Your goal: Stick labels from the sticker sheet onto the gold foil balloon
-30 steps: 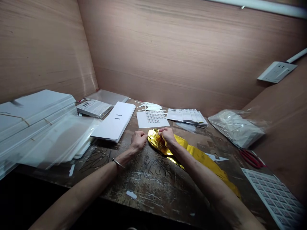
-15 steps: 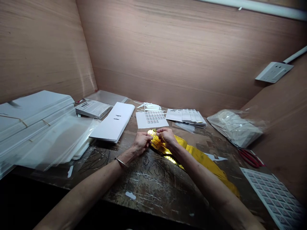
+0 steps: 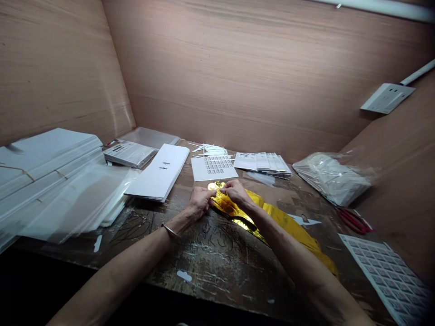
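A shiny, crumpled piece of gold foil lies across the table, stretching from the middle toward the lower right. My left hand pinches its left end between thumb and fingers. Close beside it, my right hand has its fingers closed on the same end of the foil. Part of the foil is hidden under my right hand and forearm. Just behind both hands lies a white sheet of small printed labels.
Folded white cards, clear plastic sleeves and a white stack fill the left. Printed cards lie at the back. Rightward are a plastic bag, red-handled scissors and a label sheet. Plywood walls enclose the table.
Both hands stay at the same end of the gold foil, with only small finger movements. The whole view has shifted slightly.
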Motion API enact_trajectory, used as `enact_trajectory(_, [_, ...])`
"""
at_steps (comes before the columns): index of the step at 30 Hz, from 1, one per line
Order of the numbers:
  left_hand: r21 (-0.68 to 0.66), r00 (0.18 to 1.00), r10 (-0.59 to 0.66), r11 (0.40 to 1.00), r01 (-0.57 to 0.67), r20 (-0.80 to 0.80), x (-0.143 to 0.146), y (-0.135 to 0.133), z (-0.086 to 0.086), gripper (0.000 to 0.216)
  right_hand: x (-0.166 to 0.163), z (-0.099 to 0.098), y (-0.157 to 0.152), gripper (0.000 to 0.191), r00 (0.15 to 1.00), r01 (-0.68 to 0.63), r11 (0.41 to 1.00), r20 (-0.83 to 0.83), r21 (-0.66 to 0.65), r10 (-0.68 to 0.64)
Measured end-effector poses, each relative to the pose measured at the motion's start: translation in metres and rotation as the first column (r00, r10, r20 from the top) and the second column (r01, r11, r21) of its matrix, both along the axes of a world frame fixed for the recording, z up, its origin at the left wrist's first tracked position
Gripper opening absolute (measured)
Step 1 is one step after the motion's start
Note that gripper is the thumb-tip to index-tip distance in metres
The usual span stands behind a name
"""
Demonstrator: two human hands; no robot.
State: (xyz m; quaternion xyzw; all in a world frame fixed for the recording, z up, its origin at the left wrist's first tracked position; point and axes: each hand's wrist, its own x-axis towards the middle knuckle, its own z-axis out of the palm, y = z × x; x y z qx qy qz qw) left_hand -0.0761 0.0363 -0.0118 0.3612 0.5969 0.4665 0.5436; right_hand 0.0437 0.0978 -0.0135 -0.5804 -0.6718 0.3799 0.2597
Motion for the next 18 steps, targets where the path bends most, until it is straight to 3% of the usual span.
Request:
enact_trajectory(5, [-0.088,0.993,0.113,0.990,-0.114,-0.021,-0.018,-0.003,-0.006,0.031,0.005,0.001,0.011,0.012,0.998,0.065,0.998,-0.024,-0.006,-0.065])
enact_trajectory(9, [-0.006,0.990,0.079,0.997,-0.080,-0.117,-0.024,-0.006,-0.013,0.026,0.005,0.003,0.013,0.012,0.998,0.048,0.999,0.047,-0.019,-0.047])
enact_trajectory(14, [-0.007,0.981,0.047,0.999,-0.049,-0.187,-0.018,-0.009,-0.011,0.026,-0.001,0.004,0.009,0.011,0.960,0.017,0.989,0.275,0.148,-0.058])
enact_trajectory(18, [-0.002,0.978,0.042,0.999,-0.043,-0.203,-0.018,-0.010,-0.012,0.028,-0.002,0.003,0.011,0.010,0.949,-0.043,0.994,0.317,0.104,0.008])
